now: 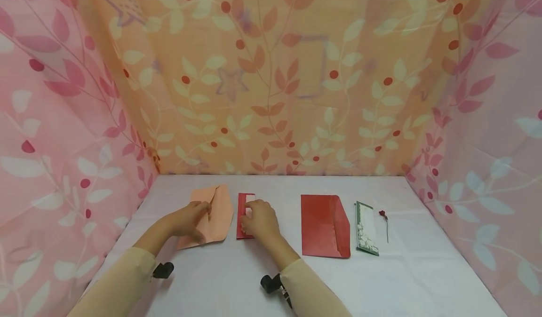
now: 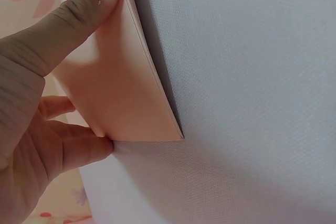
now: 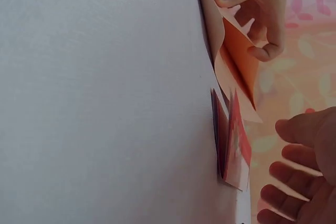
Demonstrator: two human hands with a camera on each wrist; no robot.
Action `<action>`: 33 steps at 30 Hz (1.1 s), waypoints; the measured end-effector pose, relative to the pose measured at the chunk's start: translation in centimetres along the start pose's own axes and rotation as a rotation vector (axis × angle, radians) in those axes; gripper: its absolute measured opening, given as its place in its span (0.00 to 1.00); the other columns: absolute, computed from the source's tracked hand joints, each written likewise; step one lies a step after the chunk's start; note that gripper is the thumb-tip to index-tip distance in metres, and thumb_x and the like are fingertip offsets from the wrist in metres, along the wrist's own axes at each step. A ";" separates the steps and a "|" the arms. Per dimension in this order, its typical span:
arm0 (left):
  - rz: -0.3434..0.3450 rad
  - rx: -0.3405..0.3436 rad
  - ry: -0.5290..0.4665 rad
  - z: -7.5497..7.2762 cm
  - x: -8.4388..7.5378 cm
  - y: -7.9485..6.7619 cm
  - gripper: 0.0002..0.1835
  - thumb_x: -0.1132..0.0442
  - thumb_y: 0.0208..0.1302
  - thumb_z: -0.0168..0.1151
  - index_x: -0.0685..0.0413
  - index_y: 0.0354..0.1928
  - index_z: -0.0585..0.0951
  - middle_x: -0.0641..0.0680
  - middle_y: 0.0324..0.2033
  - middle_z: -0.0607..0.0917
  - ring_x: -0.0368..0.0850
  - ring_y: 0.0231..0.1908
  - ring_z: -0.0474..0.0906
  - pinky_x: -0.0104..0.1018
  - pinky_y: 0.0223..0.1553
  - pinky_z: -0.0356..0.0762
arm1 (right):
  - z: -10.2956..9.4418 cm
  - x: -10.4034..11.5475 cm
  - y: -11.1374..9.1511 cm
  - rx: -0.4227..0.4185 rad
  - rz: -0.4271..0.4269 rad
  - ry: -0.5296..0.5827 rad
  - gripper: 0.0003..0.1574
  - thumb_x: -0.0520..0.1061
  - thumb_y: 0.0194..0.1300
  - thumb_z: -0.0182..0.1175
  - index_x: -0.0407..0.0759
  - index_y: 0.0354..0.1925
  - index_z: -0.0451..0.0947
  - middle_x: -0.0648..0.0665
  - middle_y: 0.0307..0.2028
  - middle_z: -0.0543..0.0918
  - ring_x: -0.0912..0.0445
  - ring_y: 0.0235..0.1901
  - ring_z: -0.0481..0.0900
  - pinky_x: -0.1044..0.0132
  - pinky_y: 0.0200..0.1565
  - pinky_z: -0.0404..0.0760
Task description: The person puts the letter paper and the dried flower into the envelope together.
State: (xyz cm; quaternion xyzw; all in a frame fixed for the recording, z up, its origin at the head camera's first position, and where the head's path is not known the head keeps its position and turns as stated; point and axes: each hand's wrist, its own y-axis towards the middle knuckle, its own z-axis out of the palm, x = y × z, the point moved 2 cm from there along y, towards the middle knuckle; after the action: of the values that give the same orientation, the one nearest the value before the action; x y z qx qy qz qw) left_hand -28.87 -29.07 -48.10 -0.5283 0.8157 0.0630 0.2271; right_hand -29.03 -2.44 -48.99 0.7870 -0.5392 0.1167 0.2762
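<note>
A peach paper envelope [image 1: 222, 216] lies at the left of the white table, its flap toward the right. My left hand [image 1: 186, 222] grips it by its edges. In the left wrist view the thumb presses near one edge and the fingertips meet the opposite side. The envelope's mouth gapes in the right wrist view, showing a darker orange inside [image 3: 240, 56]. Beside it stands a small folded red card [image 1: 241, 218] with a pale panel, partly spread. My right hand [image 3: 310, 166] hovers over that card, fingers relaxed and apart from it, holding nothing.
Right of my hands lies a red envelope [image 1: 317, 225], flap side to the right. Past it are a green-and-white floral folded card [image 1: 366, 227] and a small red artificial rose [image 1: 383, 213] on a thin stem. Patterned cloth walls [image 1: 271, 96] enclose the table's back and sides.
</note>
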 end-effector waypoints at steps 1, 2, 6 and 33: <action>0.005 0.000 0.005 0.0 0.1 0.1 0.42 0.48 0.36 0.88 0.45 0.51 0.70 0.61 0.56 0.72 0.56 0.53 0.72 0.57 0.56 0.74 | -0.2 -0.1 -0.1 -0.012 0.021 0.006 0.21 0.47 0.60 0.70 0.44 0.52 0.87 0.43 0.47 0.88 0.46 0.48 0.83 0.51 0.51 0.82; 0.012 -0.001 0.012 0.0 0.2 0.2 0.42 0.47 0.36 0.88 0.45 0.51 0.70 0.61 0.56 0.72 0.56 0.53 0.72 0.57 0.56 0.74 | -0.3 -0.3 -0.1 -0.020 0.043 0.004 0.21 0.48 0.60 0.71 0.44 0.51 0.87 0.44 0.46 0.88 0.46 0.47 0.83 0.51 0.50 0.82; 0.024 -0.010 0.040 -0.2 0.8 0.5 0.43 0.46 0.36 0.88 0.45 0.51 0.69 0.61 0.57 0.73 0.55 0.55 0.72 0.55 0.57 0.74 | -0.9 -0.7 -0.5 -0.022 0.095 -0.005 0.23 0.51 0.59 0.73 0.43 0.50 0.87 0.44 0.43 0.87 0.47 0.44 0.83 0.52 0.47 0.83; -0.003 -0.012 -0.007 0.2 0.5 -0.1 0.41 0.49 0.37 0.88 0.46 0.51 0.70 0.62 0.59 0.72 0.58 0.60 0.70 0.58 0.60 0.71 | 1.1 -1.8 -1.6 0.071 0.259 -0.066 0.29 0.59 0.44 0.82 0.44 0.37 0.83 0.47 0.31 0.79 0.49 0.37 0.76 0.50 0.43 0.70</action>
State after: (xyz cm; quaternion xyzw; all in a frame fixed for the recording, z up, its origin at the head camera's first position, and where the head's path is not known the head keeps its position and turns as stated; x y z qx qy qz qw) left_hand -28.84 -29.42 -48.50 -0.5304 0.8139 0.0693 0.2267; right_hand -28.39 -1.21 -51.31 0.7236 -0.6406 0.1445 0.2127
